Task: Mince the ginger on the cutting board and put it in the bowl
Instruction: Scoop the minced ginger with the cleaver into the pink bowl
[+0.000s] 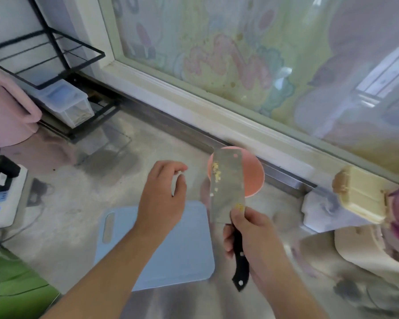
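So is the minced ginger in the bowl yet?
Not all: ginger bits cling to the cleaver blade held over the pink bowl; what lies in the bowl is hidden.

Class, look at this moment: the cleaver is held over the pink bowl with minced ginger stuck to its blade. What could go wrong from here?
1. The ginger clings near the blade's left edge, partly outside the bowl rim; bits may drop on the counter.
2. The left hand is close to the cleaver; wiping ginger off with bare fingers could mean a cut.
3. The right hand has ginger on a fingertip, so some may never reach the bowl.
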Demonstrator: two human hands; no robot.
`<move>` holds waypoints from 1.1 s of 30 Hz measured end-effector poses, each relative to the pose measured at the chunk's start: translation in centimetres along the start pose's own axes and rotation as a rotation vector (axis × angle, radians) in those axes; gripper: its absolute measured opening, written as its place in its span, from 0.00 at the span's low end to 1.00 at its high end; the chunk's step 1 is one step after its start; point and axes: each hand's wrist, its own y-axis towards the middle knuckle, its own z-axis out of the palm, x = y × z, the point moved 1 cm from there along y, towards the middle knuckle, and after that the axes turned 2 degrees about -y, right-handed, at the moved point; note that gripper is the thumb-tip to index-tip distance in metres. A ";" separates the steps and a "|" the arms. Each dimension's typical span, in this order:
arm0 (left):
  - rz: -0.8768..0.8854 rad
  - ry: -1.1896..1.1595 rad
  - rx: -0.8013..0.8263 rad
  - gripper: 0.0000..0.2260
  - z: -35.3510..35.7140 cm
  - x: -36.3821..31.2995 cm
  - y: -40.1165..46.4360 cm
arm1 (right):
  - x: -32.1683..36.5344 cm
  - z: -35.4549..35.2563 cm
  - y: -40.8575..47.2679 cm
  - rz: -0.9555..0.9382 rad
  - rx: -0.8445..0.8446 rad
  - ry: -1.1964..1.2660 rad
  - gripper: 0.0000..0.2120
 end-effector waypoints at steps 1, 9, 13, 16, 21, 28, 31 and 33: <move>0.050 0.000 0.013 0.08 1.1 -0.9 1.4 | 1.1 -1.2 1.1 -0.050 -0.065 -0.101 0.17; 0.279 -0.081 0.158 0.03 10.0 -5.2 8.7 | 3.4 -6.2 7.6 -0.227 -0.358 -0.723 0.09; 0.269 -0.003 0.206 0.04 13.1 -4.4 8.9 | 2.8 -7.1 8.8 -0.228 -0.364 -0.745 0.13; 0.304 0.087 0.328 0.05 14.0 -3.2 7.4 | 2.7 -7.7 9.0 -0.208 -0.358 -0.744 0.13; 0.379 0.156 0.385 0.02 13.6 -2.1 5.6 | 2.8 -8.0 8.9 -0.203 -0.349 -0.774 0.14; 0.482 0.260 0.483 0.02 13.9 -2.1 4.7 | 2.8 -7.9 9.1 -0.191 -0.317 -0.786 0.12; 0.498 0.395 0.421 0.04 13.7 -1.7 4.1 | 2.8 -8.3 9.0 -0.198 -0.309 -0.760 0.13; 0.469 0.350 0.322 0.08 13.3 -2.8 4.5 | 2.8 -8.3 8.8 -0.190 -0.304 -0.770 0.14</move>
